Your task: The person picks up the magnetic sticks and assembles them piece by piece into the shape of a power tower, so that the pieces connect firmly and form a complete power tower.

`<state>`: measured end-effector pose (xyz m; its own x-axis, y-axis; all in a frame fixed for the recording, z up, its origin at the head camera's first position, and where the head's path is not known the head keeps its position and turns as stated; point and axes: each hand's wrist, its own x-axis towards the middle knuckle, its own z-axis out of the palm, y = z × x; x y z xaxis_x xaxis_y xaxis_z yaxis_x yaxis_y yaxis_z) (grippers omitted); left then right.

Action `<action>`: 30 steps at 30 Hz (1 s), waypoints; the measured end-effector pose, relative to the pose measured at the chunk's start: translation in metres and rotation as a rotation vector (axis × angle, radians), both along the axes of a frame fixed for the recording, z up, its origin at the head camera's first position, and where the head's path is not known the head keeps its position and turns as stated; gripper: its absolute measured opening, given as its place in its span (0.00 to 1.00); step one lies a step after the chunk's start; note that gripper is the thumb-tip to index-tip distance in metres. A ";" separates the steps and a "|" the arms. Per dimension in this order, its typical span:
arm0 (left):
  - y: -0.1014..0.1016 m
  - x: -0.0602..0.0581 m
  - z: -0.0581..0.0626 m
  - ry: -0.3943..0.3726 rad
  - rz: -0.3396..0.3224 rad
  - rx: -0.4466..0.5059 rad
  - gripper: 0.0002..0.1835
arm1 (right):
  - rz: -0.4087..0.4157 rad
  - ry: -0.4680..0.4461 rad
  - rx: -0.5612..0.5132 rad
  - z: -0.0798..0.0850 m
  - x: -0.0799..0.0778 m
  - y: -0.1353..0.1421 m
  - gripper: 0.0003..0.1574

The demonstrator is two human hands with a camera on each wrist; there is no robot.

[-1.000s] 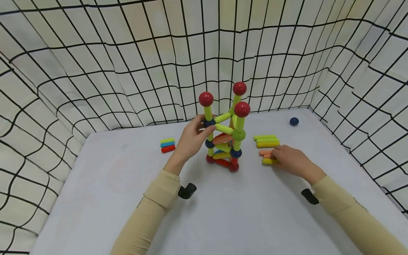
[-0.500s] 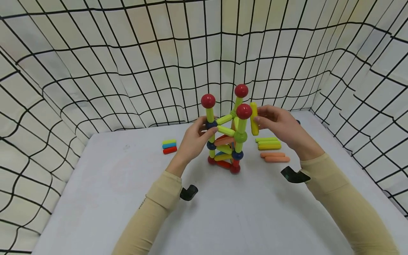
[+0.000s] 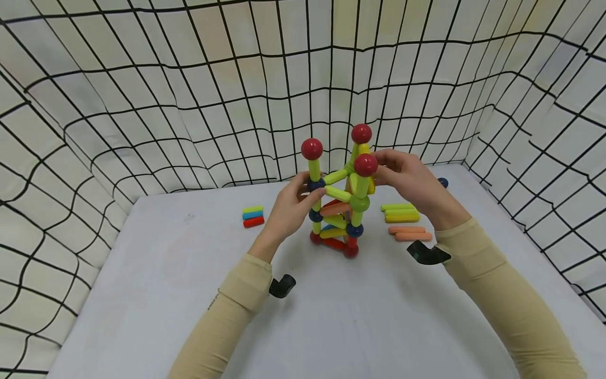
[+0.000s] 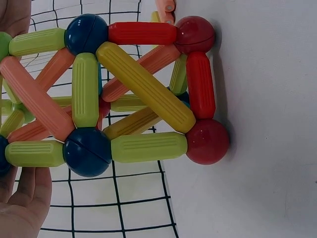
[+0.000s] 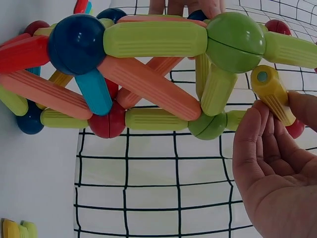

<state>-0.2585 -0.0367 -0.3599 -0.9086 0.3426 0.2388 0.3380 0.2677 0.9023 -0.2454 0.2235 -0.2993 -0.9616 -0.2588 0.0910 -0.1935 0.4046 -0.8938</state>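
Note:
A tower of magnetic sticks and balls (image 3: 337, 194) stands upright on the table, with a red ball topping each of three posts. My left hand (image 3: 289, 208) grips it at a dark blue ball (image 3: 315, 185) on the left post. On the other side, my right hand (image 3: 409, 176) pinches a long yellow stick (image 5: 272, 91) between thumb and fingers. In the right wrist view the stick's end lies close beside a green ball (image 5: 235, 42); whether they touch, I cannot tell. The front post partly hides this stick in the head view.
Several light green and yellow sticks (image 3: 401, 218) lie right of the tower, with two orange sticks (image 3: 413, 237) nearer. A dark blue ball (image 3: 442, 182) sits farther right. Short green, blue and red sticks (image 3: 253, 216) lie left. Black netting (image 3: 246, 97) surrounds the table's back and sides.
My right hand has picked up the yellow stick from the table, raised it and brought it left against the tower's upper part. My left hand has kept its grip on the tower.

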 end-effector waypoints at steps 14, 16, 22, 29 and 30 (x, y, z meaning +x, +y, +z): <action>-0.003 0.000 -0.002 0.044 -0.004 0.012 0.24 | -0.008 -0.032 -0.051 -0.004 -0.006 -0.011 0.29; -0.003 0.000 -0.002 0.040 -0.005 0.011 0.24 | 0.000 -0.028 -0.050 -0.004 -0.005 -0.011 0.29; -0.003 0.001 -0.001 0.035 -0.013 -0.002 0.27 | 0.025 -0.039 -0.022 -0.010 0.001 -0.004 0.26; -0.002 0.004 -0.002 0.074 0.024 -0.023 0.26 | 0.111 -0.091 0.064 -0.034 0.012 0.008 0.21; -0.001 0.004 -0.003 0.082 0.034 -0.020 0.26 | 0.127 -0.092 0.093 -0.037 0.013 0.010 0.21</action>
<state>-0.2542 -0.0381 -0.3625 -0.8975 0.3169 0.3066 0.4010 0.2977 0.8663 -0.2325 0.2333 -0.3364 -0.9237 -0.3822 -0.0257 -0.1678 0.4638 -0.8699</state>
